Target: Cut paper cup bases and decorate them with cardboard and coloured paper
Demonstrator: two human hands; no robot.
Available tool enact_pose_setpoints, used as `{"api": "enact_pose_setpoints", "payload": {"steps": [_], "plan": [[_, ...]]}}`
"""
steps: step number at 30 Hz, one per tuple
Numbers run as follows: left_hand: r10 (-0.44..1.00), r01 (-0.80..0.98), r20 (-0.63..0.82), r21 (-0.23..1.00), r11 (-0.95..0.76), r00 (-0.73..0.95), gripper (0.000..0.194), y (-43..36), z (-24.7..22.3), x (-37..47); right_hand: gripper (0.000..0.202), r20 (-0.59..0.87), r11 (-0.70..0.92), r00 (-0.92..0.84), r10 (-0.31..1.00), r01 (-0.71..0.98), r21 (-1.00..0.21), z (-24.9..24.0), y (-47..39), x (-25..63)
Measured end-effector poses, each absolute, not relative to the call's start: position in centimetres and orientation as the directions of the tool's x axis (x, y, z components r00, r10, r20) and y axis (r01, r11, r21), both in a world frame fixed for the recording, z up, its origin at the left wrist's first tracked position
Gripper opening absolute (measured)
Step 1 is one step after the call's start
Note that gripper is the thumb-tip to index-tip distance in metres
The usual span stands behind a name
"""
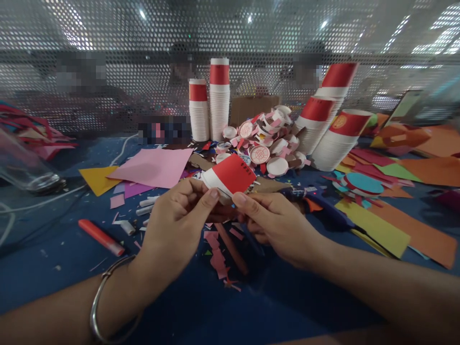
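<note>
A red and white paper cup (235,175) lies tilted on its side between my two hands, above the middle of the table. My left hand (179,220) is closed on its left end, the thumb pressed along the white rim. On the lower right side my right hand (276,220) pinches the cup between thumb and fingers; its fingertips are partly hidden. Just behind the cup sits a heap of cut cup bottoms with pink paper strips (259,154). Under my hands lie pink paper scraps (215,254) and a reddish-brown stick (232,249).
Stacks of paper cups (219,110) stand at the back, with leaning stacks (341,139) at right. A blue glue gun (327,208) lies right of my hand, near coloured paper sheets (381,225). Leftward are pink paper (151,165), a red marker (100,237) and a clear jar (27,165).
</note>
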State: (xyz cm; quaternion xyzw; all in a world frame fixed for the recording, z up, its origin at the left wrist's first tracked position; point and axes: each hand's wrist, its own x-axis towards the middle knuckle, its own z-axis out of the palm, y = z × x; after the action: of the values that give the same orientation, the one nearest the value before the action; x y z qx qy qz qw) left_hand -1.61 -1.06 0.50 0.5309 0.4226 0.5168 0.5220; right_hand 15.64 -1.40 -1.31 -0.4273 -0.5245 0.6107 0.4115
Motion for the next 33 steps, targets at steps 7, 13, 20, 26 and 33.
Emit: {"api": "enact_pose_setpoints", "payload": {"steps": [7, 13, 20, 26, 33], "plan": [[0.991, -0.139, 0.064, 0.989, -0.048, 0.117, 0.015, -1.0, 0.0, -1.5, 0.050, -0.105, -0.125, -0.268, 0.958, -0.057, -0.991, -1.5, -1.5, 15.5], [0.993, -0.192, 0.030, 0.981, -0.007, 0.117, 0.017, -1.2, -0.2, -1.4, 0.055, -0.095, -0.106, -0.275, 0.957, -0.026, -0.994, -1.2, -1.9, 15.5], [0.989, -0.120, 0.109, 0.988, -0.097, 0.098, 0.015, -1.3, 0.4, -1.6, 0.054, -0.142, -0.184, -0.303, 0.942, -0.116, -0.976, -0.7, -1.7, 15.2], [0.985, -0.035, 0.161, 0.987, -0.160, 0.057, 0.017, -0.9, 0.5, -1.8, 0.053, -0.136, -0.183, -0.305, 0.943, -0.131, -0.974, -0.7, -1.7, 15.4], [0.994, -0.141, 0.112, 0.984, -0.110, 0.006, 0.015, -0.2, 0.4, -1.8, 0.048, -0.119, -0.168, -0.326, 0.938, -0.129, -0.977, -0.7, -1.6, 15.4]]}}
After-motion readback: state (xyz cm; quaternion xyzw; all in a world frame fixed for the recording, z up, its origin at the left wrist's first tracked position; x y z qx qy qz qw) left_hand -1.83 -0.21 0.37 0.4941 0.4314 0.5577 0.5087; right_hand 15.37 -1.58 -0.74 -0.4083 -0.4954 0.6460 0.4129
